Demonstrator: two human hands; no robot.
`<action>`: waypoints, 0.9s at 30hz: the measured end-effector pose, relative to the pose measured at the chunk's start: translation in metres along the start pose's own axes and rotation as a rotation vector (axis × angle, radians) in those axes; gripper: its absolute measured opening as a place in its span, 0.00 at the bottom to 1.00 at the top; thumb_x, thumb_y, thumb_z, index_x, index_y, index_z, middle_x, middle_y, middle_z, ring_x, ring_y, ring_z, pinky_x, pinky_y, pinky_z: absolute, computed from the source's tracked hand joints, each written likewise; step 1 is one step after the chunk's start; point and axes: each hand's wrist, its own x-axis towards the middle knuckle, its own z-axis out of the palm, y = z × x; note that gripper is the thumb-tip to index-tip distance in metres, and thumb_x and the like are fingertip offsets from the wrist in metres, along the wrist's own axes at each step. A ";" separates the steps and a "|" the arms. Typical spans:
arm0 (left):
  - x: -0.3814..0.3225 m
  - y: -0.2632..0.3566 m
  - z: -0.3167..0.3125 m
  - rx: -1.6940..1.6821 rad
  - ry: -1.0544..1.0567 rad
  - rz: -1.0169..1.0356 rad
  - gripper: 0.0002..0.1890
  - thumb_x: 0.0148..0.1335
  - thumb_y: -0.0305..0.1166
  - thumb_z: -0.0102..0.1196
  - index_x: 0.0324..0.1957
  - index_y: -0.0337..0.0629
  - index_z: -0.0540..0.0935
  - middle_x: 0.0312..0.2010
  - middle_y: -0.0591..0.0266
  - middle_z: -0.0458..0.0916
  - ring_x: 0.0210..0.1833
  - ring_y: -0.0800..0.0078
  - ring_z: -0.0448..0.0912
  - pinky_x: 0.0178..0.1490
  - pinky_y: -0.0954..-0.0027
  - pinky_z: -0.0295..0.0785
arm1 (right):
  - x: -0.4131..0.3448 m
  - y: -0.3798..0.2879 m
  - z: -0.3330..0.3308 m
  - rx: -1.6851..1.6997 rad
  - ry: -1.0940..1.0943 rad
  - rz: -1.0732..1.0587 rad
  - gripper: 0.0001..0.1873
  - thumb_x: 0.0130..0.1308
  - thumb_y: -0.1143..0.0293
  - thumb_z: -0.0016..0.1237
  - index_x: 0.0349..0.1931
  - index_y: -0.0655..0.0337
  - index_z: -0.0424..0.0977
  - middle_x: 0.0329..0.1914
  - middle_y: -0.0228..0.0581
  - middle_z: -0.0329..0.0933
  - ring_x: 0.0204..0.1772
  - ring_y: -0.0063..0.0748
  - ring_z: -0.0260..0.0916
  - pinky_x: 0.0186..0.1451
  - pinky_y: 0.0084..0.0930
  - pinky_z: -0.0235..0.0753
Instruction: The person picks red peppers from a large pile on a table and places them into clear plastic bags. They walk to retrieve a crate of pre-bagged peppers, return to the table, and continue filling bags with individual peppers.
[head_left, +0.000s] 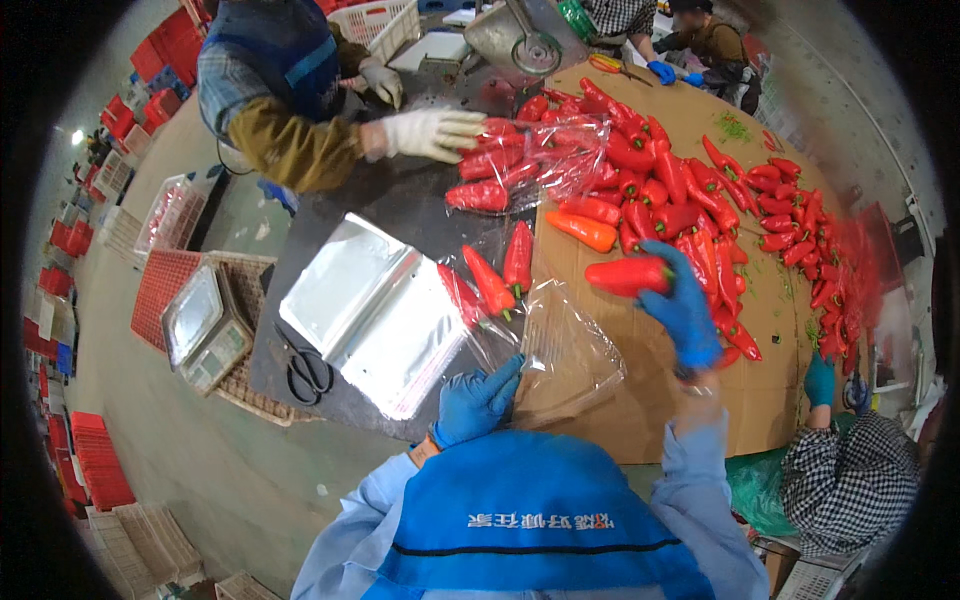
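Observation:
My right hand (686, 311), in a blue glove, holds a large red pepper (628, 276) by its stem end above the cardboard. In a matching glove, my left hand (480, 401) pinches the edge of a clear plastic bag (574, 360) spread on the table before me. Several peppers lie just beyond that hand, one of them a red pepper (519, 259) at the dark board's edge. To their left rests a stack of clear plastic bags (405, 337). A big heap of red peppers (675, 180) covers the cardboard beyond my right hand, with an orange pepper (581, 231) at its near side.
Black-handled scissors (307, 375) lie left of the bag stack. A digital scale (214, 330) stands on crates at the left. Across the table, a co-worker's white-gloved hand (431, 135) touches bagged peppers (525, 161). Another co-worker's gloved hand (819, 379) is at the right, near smaller peppers (795, 217).

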 end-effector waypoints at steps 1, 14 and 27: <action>0.001 0.001 0.000 0.003 0.007 -0.001 0.15 0.61 0.37 0.58 0.50 0.55 0.83 0.14 0.53 0.72 0.14 0.60 0.72 0.19 0.61 0.66 | -0.028 -0.014 -0.009 0.033 -0.019 -0.005 0.26 0.52 0.82 0.52 0.54 0.61 0.67 0.55 0.44 0.73 0.57 0.33 0.71 0.55 0.28 0.74; 0.004 0.008 -0.001 -0.130 -0.110 0.028 0.21 0.63 0.31 0.55 0.59 0.52 0.77 0.16 0.56 0.71 0.17 0.64 0.71 0.24 0.64 0.64 | -0.042 0.065 0.163 0.122 0.001 -0.036 0.25 0.59 0.73 0.57 0.57 0.59 0.66 0.52 0.47 0.74 0.54 0.37 0.74 0.57 0.32 0.72; -0.009 0.000 0.008 -0.040 -0.084 0.064 0.22 0.64 0.37 0.52 0.62 0.58 0.74 0.15 0.55 0.70 0.16 0.61 0.71 0.21 0.60 0.66 | 0.016 0.096 0.167 -0.880 -0.058 -0.302 0.28 0.59 0.65 0.51 0.61 0.55 0.64 0.47 0.48 0.74 0.45 0.50 0.75 0.44 0.43 0.77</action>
